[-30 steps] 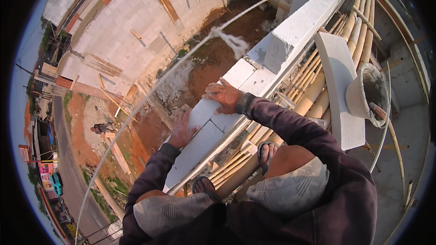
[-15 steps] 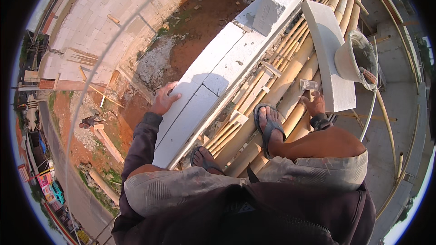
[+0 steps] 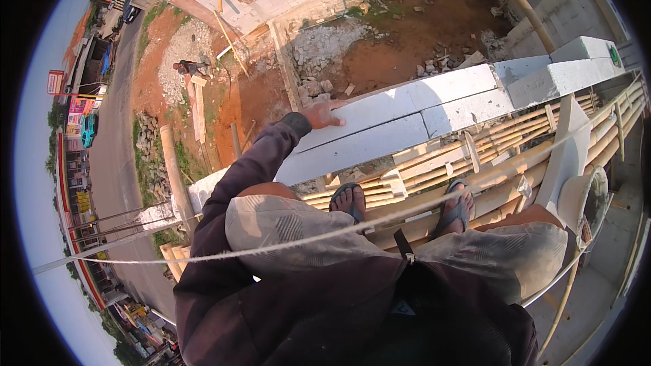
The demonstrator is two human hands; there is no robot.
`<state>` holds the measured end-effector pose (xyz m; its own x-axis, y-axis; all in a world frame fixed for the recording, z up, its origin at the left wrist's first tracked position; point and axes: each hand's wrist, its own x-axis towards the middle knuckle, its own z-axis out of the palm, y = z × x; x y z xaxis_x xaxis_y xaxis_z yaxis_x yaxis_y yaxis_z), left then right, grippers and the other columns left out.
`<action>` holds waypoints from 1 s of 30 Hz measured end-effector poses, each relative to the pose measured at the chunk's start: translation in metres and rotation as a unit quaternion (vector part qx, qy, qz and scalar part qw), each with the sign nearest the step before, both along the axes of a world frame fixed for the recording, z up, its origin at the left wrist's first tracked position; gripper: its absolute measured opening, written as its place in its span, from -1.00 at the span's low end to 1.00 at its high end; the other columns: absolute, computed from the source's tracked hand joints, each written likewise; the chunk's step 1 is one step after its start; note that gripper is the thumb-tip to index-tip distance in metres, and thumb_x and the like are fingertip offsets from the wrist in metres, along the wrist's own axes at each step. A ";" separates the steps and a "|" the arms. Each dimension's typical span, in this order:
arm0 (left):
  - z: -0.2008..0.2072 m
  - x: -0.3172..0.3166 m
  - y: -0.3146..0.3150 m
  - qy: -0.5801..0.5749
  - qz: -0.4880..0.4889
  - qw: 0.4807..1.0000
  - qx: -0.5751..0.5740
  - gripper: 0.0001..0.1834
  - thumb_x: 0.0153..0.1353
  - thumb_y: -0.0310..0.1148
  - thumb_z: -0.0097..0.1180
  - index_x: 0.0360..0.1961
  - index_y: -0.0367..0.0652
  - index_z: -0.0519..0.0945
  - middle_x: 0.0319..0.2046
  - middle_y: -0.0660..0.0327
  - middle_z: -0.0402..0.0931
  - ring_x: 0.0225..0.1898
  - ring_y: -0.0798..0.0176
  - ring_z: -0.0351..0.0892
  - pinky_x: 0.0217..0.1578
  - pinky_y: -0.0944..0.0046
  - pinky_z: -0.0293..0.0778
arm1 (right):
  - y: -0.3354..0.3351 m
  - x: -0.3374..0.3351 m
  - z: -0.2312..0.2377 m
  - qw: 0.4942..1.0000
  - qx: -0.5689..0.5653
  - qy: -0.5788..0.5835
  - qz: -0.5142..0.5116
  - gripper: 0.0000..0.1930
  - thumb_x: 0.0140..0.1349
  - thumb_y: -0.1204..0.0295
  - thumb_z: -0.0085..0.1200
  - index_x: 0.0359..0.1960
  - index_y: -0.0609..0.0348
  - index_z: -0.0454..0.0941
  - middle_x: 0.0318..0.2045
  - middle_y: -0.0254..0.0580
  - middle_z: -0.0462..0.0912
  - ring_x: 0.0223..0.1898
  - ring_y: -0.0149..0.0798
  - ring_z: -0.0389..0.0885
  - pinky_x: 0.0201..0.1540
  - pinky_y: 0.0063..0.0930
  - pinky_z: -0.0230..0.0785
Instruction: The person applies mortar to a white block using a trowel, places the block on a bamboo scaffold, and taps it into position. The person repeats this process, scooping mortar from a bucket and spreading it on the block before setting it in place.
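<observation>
Atop the wall [image 3: 469, 110], left hand [image 3: 321, 116] rests, fingers unclenched, right hand unseen; leaning hard could shift a block [image 3: 390, 104].

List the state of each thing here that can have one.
Left hand: resting on the wall
Wall blocks: laid in two rows
Loose block: lying across the poles
Bucket: uncovered
Poles: lying lengthwise along the wall
Rope: stretched across the view
Sandals: worn

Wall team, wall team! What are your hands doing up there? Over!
Left hand touching white blocks; right hand out of view. Blocks lined up side by side. Rope crosses the view.
</observation>
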<state>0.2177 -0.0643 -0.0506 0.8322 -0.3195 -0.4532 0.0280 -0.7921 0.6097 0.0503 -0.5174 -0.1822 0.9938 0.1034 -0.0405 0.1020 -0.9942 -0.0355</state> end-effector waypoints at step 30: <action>-0.073 -0.071 0.078 0.168 0.494 0.783 -0.338 -0.53 0.32 -0.04 0.06 -0.11 -0.31 0.63 -0.32 0.13 0.67 -0.40 0.24 0.61 -0.24 0.25 0.56 | -0.065 0.270 0.144 0.985 0.117 0.078 -0.100 -0.62 0.38 0.32 -0.22 0.12 0.34 0.27 -0.23 0.39 0.63 -0.11 0.31 0.62 -0.03 0.07 0.46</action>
